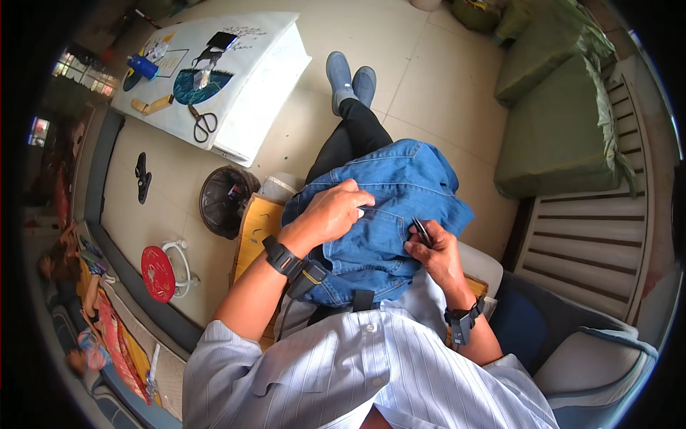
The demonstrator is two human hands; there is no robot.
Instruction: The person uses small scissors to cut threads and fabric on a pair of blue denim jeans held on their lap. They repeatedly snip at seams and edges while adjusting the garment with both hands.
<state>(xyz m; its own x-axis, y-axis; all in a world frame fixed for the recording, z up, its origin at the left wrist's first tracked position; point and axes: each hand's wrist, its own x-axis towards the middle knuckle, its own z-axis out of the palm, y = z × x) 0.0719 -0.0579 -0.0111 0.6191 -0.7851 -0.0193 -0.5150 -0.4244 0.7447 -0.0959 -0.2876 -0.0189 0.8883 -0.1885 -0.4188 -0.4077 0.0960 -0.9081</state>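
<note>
Across my lap lies a blue denim garment (389, 189) with stitched seams and a patch pocket, bunched in folds. My left hand (332, 212) is closed on its upper left part, thumb and forefinger pinching the cloth near a seam. Over the right side of the garment, my right hand (437, 252) grips small dark thread snips (422, 233), their narrow tips pointing up and left, away from me. The tips sit close to the pocket edge; whether they touch the cloth I cannot tell. Dark bands are strapped round both wrists.
At the far left a white table (268, 50) bears black-handled scissors (204, 124), a blue roll (143, 66) and a yellow piece (151, 105). A lined waste bin (223, 214) and a red-topped stool (158, 274) stand left. Green covered cushions (557, 129) rest on a slatted bench (589, 236) at right.
</note>
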